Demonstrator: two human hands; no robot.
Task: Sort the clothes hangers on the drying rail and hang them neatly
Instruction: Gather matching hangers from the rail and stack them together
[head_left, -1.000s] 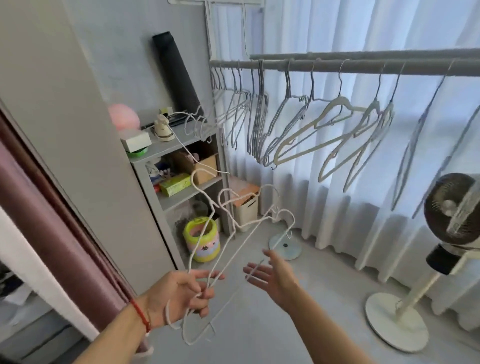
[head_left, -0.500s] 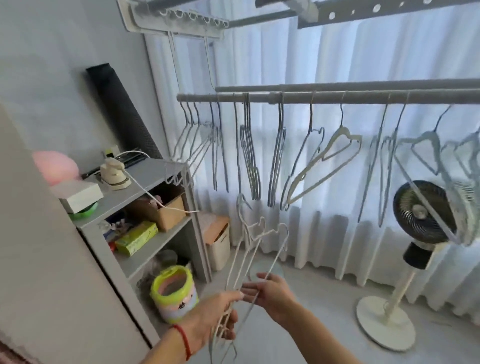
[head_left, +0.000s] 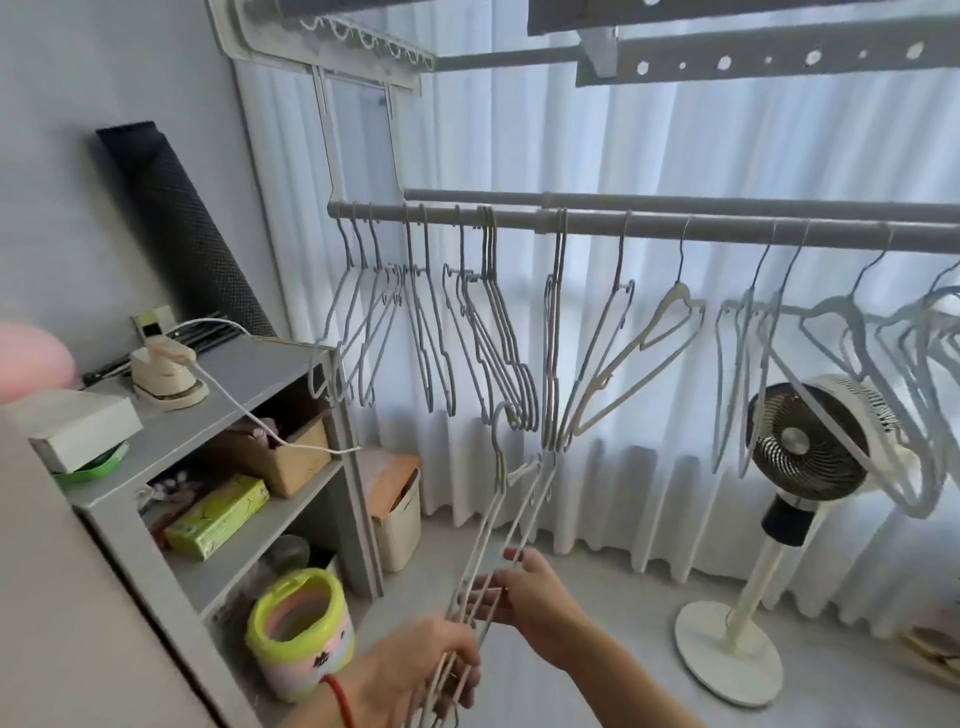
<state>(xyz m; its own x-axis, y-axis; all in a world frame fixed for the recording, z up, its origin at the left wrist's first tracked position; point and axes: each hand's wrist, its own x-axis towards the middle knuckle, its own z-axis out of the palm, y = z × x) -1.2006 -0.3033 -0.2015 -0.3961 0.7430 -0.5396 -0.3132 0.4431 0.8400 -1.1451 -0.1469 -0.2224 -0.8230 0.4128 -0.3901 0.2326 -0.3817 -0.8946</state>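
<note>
While the left hand (head_left: 415, 670) grips a bunch of thin white hangers (head_left: 498, 525) low at six o'clock, their hooks now point up toward the rail (head_left: 649, 226), which runs across the view from ten o'clock out to three. A second ago the bunch was splayed loosely and the rail sat high in my view; since then I've turned to face the rail and the wires have closed into a tighter sheaf. The right hand (head_left: 530, 597) has moved in from a released, palm-out pose, and its fingers (head_left: 480, 597) now lie straight across the wires just above the left hand's grip. I read it as steadying them or feeling for one to peel off, not clenching.

On the rail the hung hangers (head_left: 483, 322) are uneven: a crowded cluster at eleven o'clock, gaps near the centre, and skewed ones toward three o'clock in front of the fan (head_left: 810, 441). A shelf (head_left: 218, 415) stands at nine o'clock.

My judgement is that gathering is done and hanging comes next: separate one hanger, lift its hook to a gap on the rail. The thin wires may snag one another as I pull.
</note>
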